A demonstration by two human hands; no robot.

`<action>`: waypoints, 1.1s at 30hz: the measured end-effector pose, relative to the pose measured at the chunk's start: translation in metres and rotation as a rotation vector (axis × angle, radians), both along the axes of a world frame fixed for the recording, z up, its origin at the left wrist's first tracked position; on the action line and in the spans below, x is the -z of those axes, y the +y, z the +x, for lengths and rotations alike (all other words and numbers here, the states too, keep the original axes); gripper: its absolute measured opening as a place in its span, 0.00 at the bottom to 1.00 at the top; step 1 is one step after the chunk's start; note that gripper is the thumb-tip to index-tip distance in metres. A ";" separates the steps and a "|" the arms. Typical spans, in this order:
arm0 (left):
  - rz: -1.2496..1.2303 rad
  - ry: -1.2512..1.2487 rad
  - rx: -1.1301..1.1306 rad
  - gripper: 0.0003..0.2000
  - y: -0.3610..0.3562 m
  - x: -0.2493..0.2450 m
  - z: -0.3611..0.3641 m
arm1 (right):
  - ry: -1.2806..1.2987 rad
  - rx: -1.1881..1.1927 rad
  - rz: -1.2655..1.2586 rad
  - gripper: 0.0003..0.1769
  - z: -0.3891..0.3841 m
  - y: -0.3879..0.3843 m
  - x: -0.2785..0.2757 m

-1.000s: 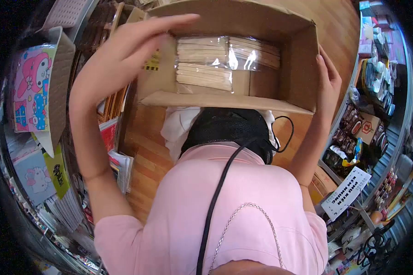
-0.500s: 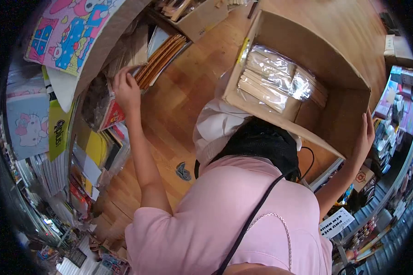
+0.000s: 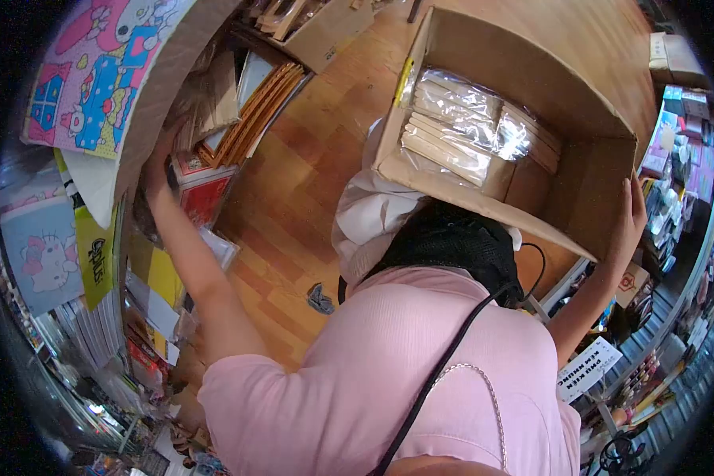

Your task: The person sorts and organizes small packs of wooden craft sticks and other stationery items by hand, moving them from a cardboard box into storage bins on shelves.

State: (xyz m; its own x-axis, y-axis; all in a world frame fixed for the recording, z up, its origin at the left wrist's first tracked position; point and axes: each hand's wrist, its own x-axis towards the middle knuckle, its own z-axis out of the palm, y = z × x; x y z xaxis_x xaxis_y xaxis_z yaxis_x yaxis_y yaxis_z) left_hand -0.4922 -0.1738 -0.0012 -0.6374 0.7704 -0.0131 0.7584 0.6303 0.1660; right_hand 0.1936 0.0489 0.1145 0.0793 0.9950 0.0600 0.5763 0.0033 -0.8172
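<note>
My right hand [image 3: 631, 208] is against the outer right side of an open cardboard box [image 3: 563, 71], and its fingers lie along the wall. Inside that box lie several flat wooden pieces in clear plastic packs [image 3: 452, 135]. On the left, my left hand [image 3: 160, 159] reaches in among the shelf goods, beside clear plastic wrapping and a red-and-white packet [image 3: 205, 194]. Its fingers are mostly hidden in shadow. Orange-brown frames [image 3: 258, 111] stand stacked just to the right of that hand.
A shelf panel with a pink-and-blue picture [image 3: 95, 71] rises at the left, above notebooks and a yellow pack [image 3: 95, 258]. Another cardboard box [image 3: 329, 36] stands at the top. Shelves of small goods line the right. A dark scrap [image 3: 319, 299] lies on the wooden floor.
My left hand has moved left and deeper into the shelf, away from the frames' edge, and the red packet shows more. My right hand stays at the box. The view has shifted slightly.
</note>
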 end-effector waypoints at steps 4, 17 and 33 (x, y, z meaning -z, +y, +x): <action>0.043 -0.111 0.100 0.29 -0.003 0.003 -0.006 | 0.082 -0.024 0.013 0.21 -0.005 -0.002 0.000; 0.128 -0.176 -0.061 0.39 0.023 -0.091 0.162 | 0.178 0.022 -0.036 0.21 -0.009 0.000 0.000; 0.379 -0.800 0.640 0.21 0.158 -0.213 0.331 | 0.299 0.015 0.024 0.20 0.007 0.004 0.020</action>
State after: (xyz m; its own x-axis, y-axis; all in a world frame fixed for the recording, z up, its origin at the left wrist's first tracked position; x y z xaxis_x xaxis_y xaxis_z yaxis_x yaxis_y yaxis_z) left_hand -0.1614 -0.0156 0.2114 -0.0300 0.9975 0.0632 0.5139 -0.0389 0.8570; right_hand 0.2002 0.0529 0.0946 0.1115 0.9922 0.0552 0.3105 0.0180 -0.9504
